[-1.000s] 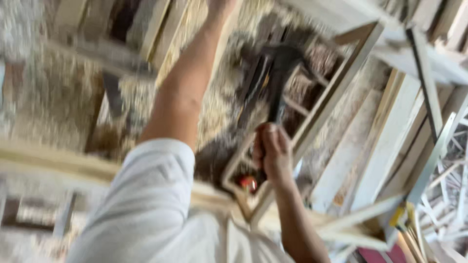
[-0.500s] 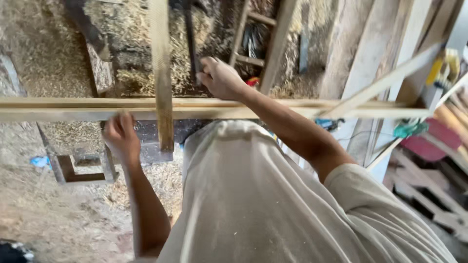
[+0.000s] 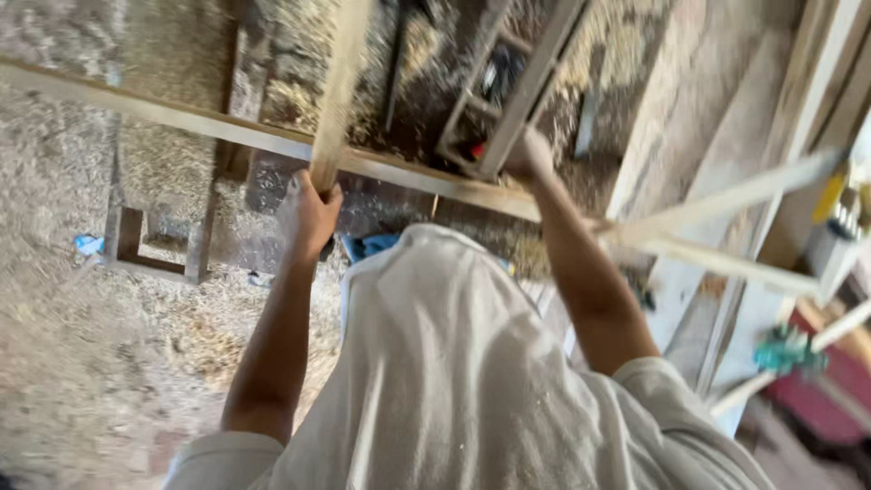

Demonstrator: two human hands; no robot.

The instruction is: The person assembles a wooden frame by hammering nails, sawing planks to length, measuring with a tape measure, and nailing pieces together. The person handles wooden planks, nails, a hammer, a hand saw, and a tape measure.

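My left hand (image 3: 308,213) is closed around the lower end of an upright wooden slat (image 3: 340,91), which crosses a long wooden rail (image 3: 181,118) running from the left edge to the middle. My right hand (image 3: 531,154) is a fist on a slanted wooden frame piece (image 3: 535,82), where it meets the rail's right end. Blur hides the exact grip. A dark thin handle (image 3: 395,63) hangs just behind the rail. My white shirt (image 3: 454,381) fills the lower middle of the view.
Sawdust and shavings cover the floor (image 3: 91,363). A small wooden frame (image 3: 154,245) and a blue scrap (image 3: 88,243) lie at the left. Pale planks (image 3: 726,181) lean at the right, with a yellow tool (image 3: 839,204), a green object (image 3: 785,349) and a red one (image 3: 835,390).
The view has swung, tilting the rail down to the right. My left hand has moved up from below the rail onto the upright slat. My right hand stays on the frame.
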